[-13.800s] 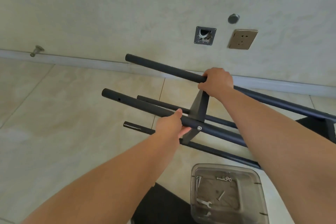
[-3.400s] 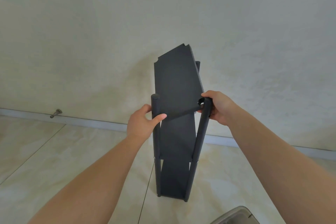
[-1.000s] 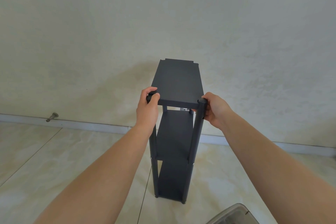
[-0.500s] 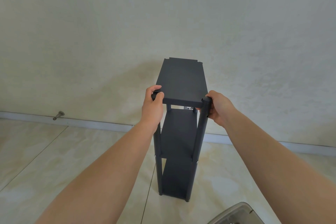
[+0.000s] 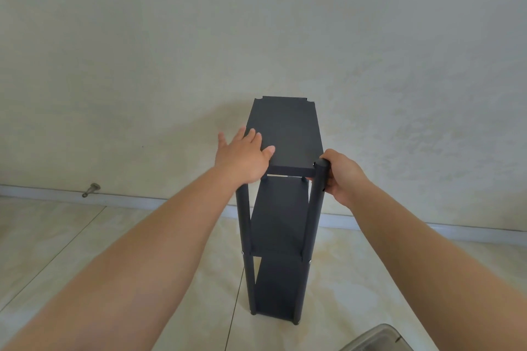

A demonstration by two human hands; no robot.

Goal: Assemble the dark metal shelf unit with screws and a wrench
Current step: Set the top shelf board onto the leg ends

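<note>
Left hand (image 5: 243,158): flat, fingers straight and slightly spread, palm down over the near left corner of the top shelf (image 5: 288,137); fingertips (image 5: 252,134) over the panel's left edge. Contact or small gap: cannot tell.

Right hand (image 5: 340,172): fingers curled round the top of the near right post (image 5: 315,208), thumb side toward the camera. Hands apart, one at each near corner.

Between the hands: the shelf unit (image 5: 278,236), upright on the floor (image 5: 85,251), dark metal, three tiers. Top shelf level, with two small notches at its far corners. Below the hands: middle shelf (image 5: 278,219), then bottom shelf (image 5: 278,288) near the floor. Under the left wrist: near left post (image 5: 245,236), running down to a foot on the tile. Small bright fasteners on both near posts at middle-shelf height.

Beyond the hands: pale wall (image 5: 256,23) with a light baseboard (image 5: 427,229) along its foot. Left of the left hand, low on the wall: a metal door stop (image 5: 91,189). Below the right forearm, at the frame's bottom edge: corner of a clear plastic bin (image 5: 376,340); contents not visible.

Brands, labels, writing: none legible on any part.
</note>
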